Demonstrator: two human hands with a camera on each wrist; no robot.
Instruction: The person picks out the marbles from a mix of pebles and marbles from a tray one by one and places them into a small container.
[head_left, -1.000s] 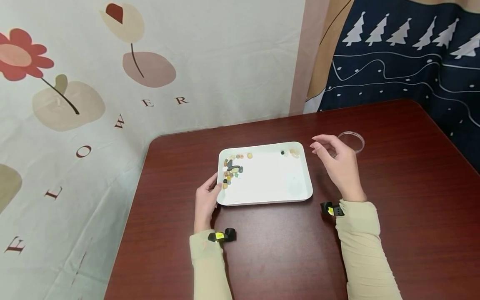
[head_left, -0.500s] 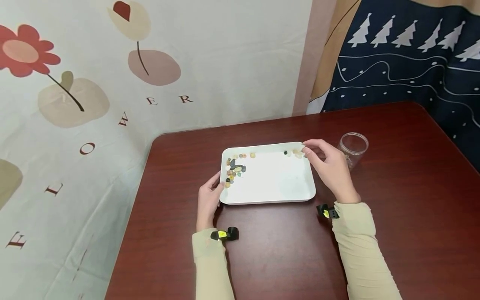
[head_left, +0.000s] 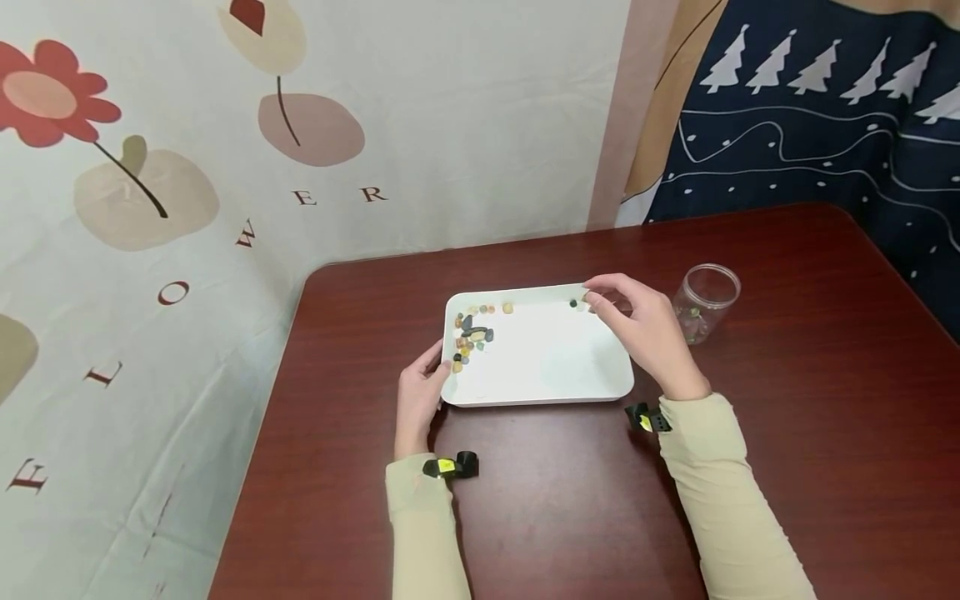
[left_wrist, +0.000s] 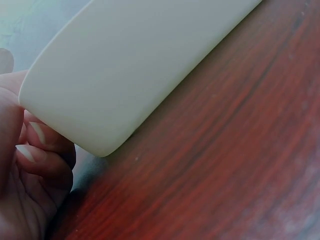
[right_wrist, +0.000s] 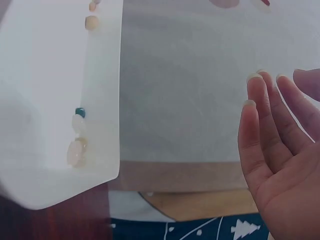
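Note:
A white rectangular tray (head_left: 543, 362) lies on the table, with small coloured stones (head_left: 472, 335) gathered along its left side. My left hand (head_left: 416, 404) grips the tray's left edge; in the left wrist view its fingers (left_wrist: 47, 160) curl below the rim. Over the far right corner, my right hand (head_left: 648, 329) is held with thumb and fingertips apart, overlapping the stones there. The right wrist view shows its fingers (right_wrist: 267, 125) loosely extended with nothing between them. Several pale stones (right_wrist: 76, 151) and a dark green one (right_wrist: 80, 112) lie near the tray's rim.
A clear jar (head_left: 707, 296) with a few stones at its bottom stands right of the tray, just beyond my right hand. The dark red wooden table (head_left: 555, 517) meets a patterned curtain (head_left: 465, 125) at its back edge.
My right hand has moved left from beside the jar to over the tray's far right corner, uncovering the jar. The left hand keeps its grip on the tray.

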